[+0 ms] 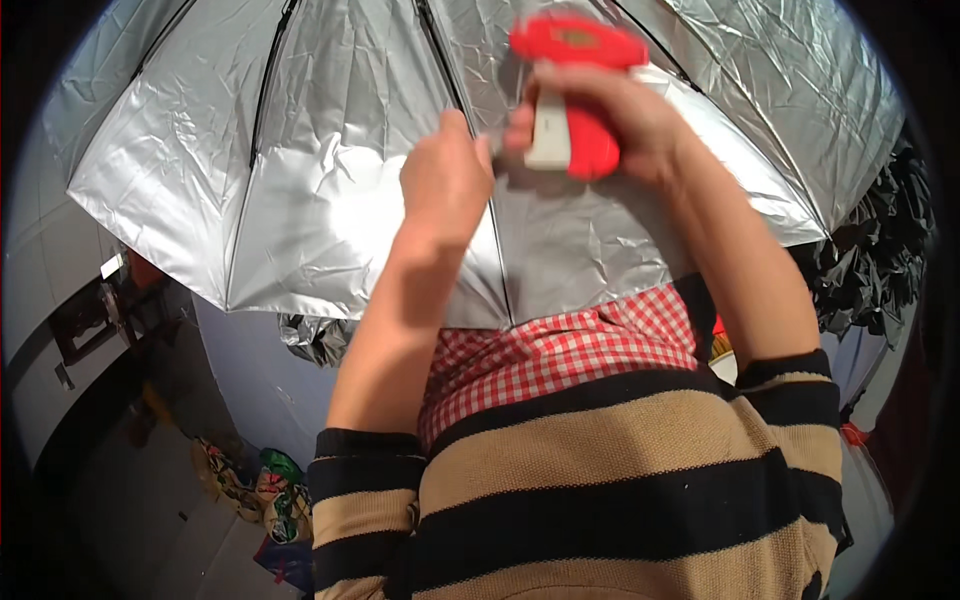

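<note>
An open umbrella (590, 235) with a silver inner side fills the upper part of the head view, its dark ribs (270, 85) fanning outward. My left hand (447, 175) is closed at the middle rib, which runs into its fingers and comes out below them. The fingertips are partly hidden. In my right hand (640, 115) is a red and white tagging gun (590, 135), held by its handle just above the silver cloth. Its red top points left, slightly blurred by motion. My right fingers wrap around the handle.
Crumpled dark folded cloth (870, 250) is heaped at the right behind the umbrella. A red checked cloth (560, 355) lies across my lap. Colourful bags (280, 490) stand on the floor at the lower left, and a dark wooden piece of furniture (85, 335) is farther left.
</note>
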The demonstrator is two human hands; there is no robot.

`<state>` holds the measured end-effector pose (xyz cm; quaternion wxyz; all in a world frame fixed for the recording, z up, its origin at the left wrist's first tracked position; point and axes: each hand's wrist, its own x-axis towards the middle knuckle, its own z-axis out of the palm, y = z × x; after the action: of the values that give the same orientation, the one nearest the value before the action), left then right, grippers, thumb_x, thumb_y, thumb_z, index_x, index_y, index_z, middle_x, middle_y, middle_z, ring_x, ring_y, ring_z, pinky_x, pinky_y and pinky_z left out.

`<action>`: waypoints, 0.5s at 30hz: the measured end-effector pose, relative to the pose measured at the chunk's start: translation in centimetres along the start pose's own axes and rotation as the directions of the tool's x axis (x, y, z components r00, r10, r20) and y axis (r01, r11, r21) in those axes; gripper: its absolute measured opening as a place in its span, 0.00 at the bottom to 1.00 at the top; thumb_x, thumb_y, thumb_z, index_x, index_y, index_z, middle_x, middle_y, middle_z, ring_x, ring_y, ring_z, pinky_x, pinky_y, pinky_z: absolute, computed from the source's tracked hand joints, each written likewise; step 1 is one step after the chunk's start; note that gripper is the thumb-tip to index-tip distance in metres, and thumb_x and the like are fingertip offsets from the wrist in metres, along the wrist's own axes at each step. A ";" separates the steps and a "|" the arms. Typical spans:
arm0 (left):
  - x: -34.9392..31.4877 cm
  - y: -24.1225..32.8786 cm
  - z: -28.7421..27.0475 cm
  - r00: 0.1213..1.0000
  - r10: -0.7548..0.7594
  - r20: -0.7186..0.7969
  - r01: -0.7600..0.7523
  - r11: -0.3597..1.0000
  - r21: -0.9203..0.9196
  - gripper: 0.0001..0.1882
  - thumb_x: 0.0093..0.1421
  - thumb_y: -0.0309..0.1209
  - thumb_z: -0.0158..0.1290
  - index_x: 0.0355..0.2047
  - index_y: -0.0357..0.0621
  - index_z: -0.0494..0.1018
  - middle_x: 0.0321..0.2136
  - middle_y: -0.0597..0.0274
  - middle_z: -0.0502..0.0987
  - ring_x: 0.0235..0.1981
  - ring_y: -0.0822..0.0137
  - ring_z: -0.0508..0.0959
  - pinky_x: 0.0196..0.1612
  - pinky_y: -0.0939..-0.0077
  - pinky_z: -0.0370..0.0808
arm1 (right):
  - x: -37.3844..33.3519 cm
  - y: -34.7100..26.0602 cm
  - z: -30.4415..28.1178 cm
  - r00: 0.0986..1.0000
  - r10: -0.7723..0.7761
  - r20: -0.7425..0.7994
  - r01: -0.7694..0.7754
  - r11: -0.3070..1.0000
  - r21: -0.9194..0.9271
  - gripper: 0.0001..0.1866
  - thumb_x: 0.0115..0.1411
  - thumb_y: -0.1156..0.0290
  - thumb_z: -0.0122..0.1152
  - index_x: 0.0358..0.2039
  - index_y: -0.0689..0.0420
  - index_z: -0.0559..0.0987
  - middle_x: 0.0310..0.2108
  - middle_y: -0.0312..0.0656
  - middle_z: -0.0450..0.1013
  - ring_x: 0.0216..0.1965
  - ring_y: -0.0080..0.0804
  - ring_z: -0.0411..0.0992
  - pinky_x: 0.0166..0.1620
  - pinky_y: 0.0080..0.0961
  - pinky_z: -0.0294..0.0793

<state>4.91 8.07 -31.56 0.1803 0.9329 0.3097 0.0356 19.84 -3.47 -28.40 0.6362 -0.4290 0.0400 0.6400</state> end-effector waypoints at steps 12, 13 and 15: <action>-4.6 0.5 0.8 0.949 -0.313 -0.042 0.236 0.792 -0.563 0.08 0.58 0.27 0.50 0.33 0.35 0.66 0.20 0.53 0.74 0.21 0.61 0.76 0.25 0.68 0.73 | -3.3 9.2 0.5 0.998 0.053 0.015 -0.054 0.994 0.097 0.14 0.58 0.68 0.59 0.39 0.64 0.72 0.27 0.46 0.74 0.29 0.37 0.77 0.34 0.32 0.80; -4.9 0.6 0.6 0.933 -0.358 0.030 0.287 0.693 -0.661 0.07 0.58 0.26 0.50 0.34 0.35 0.66 0.20 0.56 0.73 0.20 0.65 0.75 0.24 0.72 0.72 | -2.9 9.1 0.4 0.997 0.075 0.016 -0.077 0.992 0.103 0.14 0.58 0.68 0.58 0.39 0.64 0.72 0.27 0.46 0.74 0.29 0.37 0.77 0.34 0.32 0.80; -5.2 0.6 0.4 0.889 -0.415 0.192 0.384 0.451 -0.806 0.06 0.59 0.25 0.49 0.35 0.35 0.66 0.20 0.62 0.72 0.19 0.74 0.72 0.23 0.80 0.71 | -2.4 9.0 -0.1 0.992 0.122 0.018 -0.123 0.986 0.116 0.14 0.58 0.67 0.58 0.38 0.65 0.72 0.27 0.46 0.75 0.29 0.37 0.77 0.33 0.31 0.80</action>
<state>1.13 4.38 -31.51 0.5940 0.6366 0.4689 0.1486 11.82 -7.09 -31.42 0.6199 -0.3845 0.1003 0.6767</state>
